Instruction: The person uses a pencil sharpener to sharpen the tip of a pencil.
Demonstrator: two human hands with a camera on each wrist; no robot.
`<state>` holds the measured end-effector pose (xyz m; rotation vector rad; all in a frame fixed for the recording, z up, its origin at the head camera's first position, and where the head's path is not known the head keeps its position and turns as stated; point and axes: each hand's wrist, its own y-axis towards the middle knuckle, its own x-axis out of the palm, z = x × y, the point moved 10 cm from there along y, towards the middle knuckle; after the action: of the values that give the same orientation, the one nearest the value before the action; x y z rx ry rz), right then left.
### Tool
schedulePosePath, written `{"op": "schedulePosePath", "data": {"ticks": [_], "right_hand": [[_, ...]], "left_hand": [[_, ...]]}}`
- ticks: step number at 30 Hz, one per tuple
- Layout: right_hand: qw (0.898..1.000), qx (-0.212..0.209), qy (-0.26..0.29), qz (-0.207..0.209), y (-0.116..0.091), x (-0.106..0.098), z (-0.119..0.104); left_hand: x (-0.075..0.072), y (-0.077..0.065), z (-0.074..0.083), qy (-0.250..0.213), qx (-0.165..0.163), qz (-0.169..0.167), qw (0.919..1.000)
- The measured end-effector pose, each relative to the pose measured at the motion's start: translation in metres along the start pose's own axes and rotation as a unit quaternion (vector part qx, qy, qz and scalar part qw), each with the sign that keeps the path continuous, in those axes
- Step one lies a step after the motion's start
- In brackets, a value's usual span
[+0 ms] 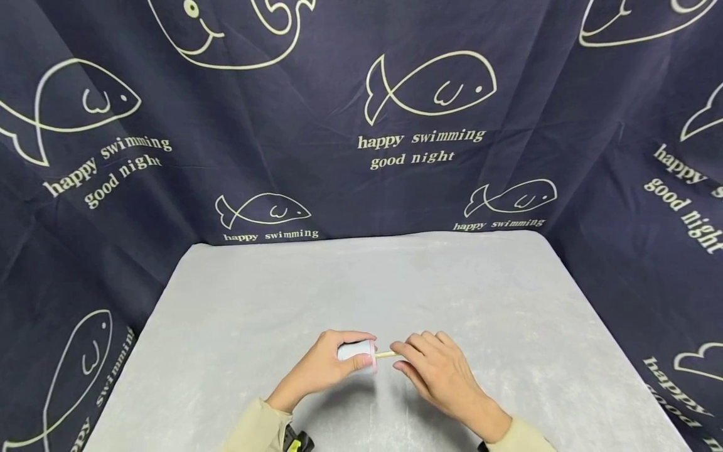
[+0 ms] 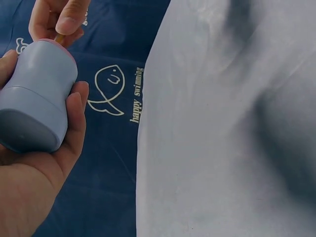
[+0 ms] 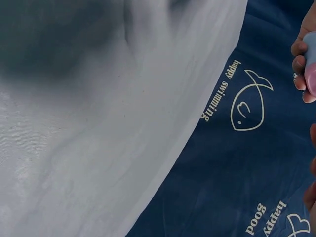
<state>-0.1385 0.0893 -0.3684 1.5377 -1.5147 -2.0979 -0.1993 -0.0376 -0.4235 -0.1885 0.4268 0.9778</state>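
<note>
Navy fish-print curtain behind pale grey tabletop. Blue pink-rimmed gadget lying sideways in left hand's grip, over near half. Right hand pinching thin stick. Looks mid-job: stick at rim, not yet let go; depth can't tell. Fingers hide far end. Beige sleeves nearby.

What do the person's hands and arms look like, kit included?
Left hand and right hand bare. Left sleeve and right sleeve beige. Black gear with a yellow-green patch beside the left sleeve; a black sliver beside the right.
</note>
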Motion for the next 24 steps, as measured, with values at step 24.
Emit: {"op": "schedulePosePath", "data": {"ticks": [24], "right_hand": [[0.994,0.062,0.085,-0.037,0.001,0.001,0.006]], "left_hand": [[0.009,-0.004,0.017,0.015,0.058,-0.009,0.9981]]}}
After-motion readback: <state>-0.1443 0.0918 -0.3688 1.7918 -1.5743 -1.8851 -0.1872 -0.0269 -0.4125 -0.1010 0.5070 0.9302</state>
